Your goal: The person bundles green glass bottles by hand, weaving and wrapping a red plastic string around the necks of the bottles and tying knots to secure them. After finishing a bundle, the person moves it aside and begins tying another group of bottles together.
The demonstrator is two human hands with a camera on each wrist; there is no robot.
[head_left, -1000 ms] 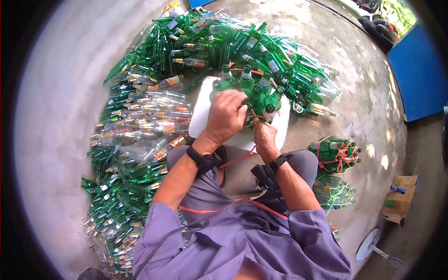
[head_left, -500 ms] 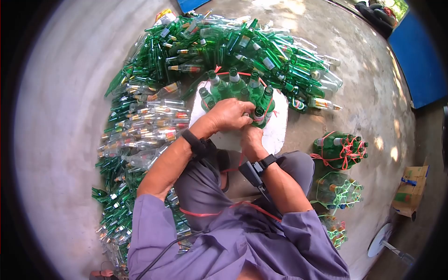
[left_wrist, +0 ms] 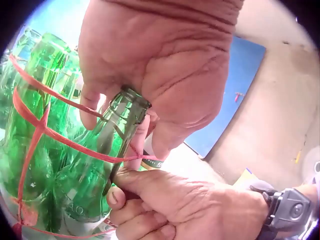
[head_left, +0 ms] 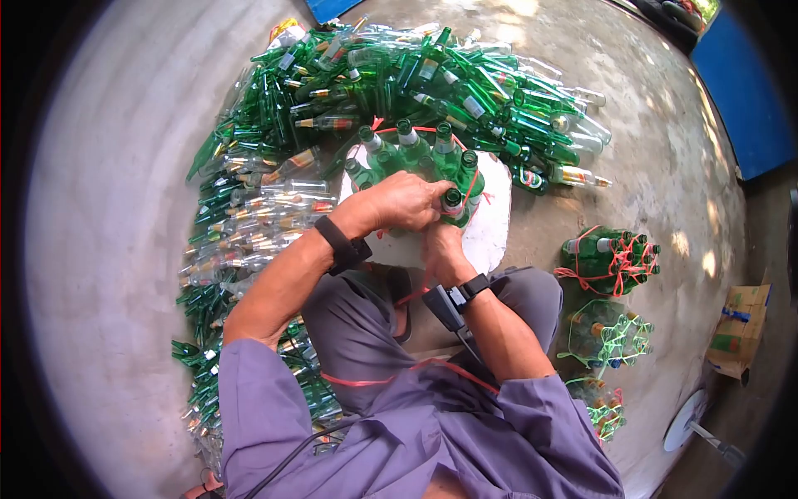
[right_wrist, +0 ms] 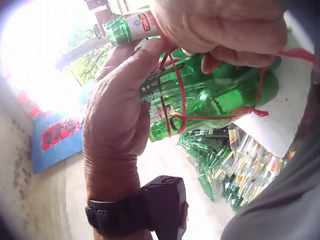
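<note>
Green glass bottles [head_left: 413, 148] stand in a cluster on a white block [head_left: 490, 233], with red plastic twine [left_wrist: 75, 145] strung around their necks and sides. My left hand [head_left: 407, 201] reaches over the near bottles. In the left wrist view its fingers curl past a bottle mouth [left_wrist: 132, 97], finger and thumb at the twine. Lower down, my right hand [left_wrist: 170, 200] pinches the twine beside that bottle's neck, fingers curled in. The right wrist view shows a twine tail [right_wrist: 297, 54] running out beside my right hand [right_wrist: 225, 30]. The right fingertips are partly hidden.
A large heap of loose bottles [head_left: 399, 75] curves around the front and left. Tied bottle bundles [head_left: 611, 259] stand on the floor at right, beyond the knee. Farther right are a cardboard box [head_left: 740, 328] and a blue panel [head_left: 740, 91]. Loose twine [head_left: 357, 381] crosses the lap.
My left hand has come down from above the bottles to the near bottle's neck, beside my right hand. My right hand has shifted slightly left and nearer the body. The head view has turned slightly.
</note>
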